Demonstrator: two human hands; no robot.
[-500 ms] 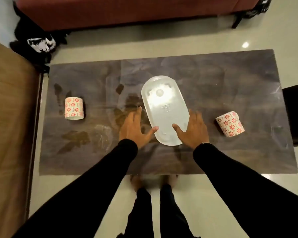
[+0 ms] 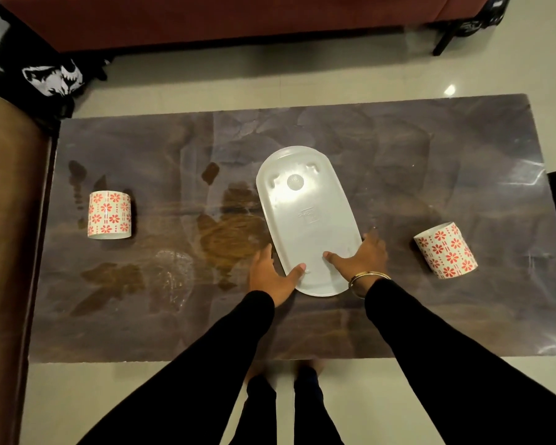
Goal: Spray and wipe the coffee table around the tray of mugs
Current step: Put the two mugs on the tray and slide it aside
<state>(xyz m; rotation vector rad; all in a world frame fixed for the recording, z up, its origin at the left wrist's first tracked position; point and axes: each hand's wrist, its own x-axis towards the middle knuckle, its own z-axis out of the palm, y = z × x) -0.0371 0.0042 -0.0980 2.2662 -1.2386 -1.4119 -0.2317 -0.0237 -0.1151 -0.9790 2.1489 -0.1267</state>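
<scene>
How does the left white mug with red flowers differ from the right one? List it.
The left white red-flowered mug sits square in the view beside dark wet-looking patches; the right white red-flowered mug looks slanted, on drier-looking tabletop. The left mug lies farther from the white oval tray than the right mug. Both share the pattern, sit off the tray and go untouched.

Sofa (image 2: 206, 24) partly beyond top edge.

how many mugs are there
2. One floral mug stands on the coffee table left of the white tray, the other right of it. None appears hidden.
</scene>
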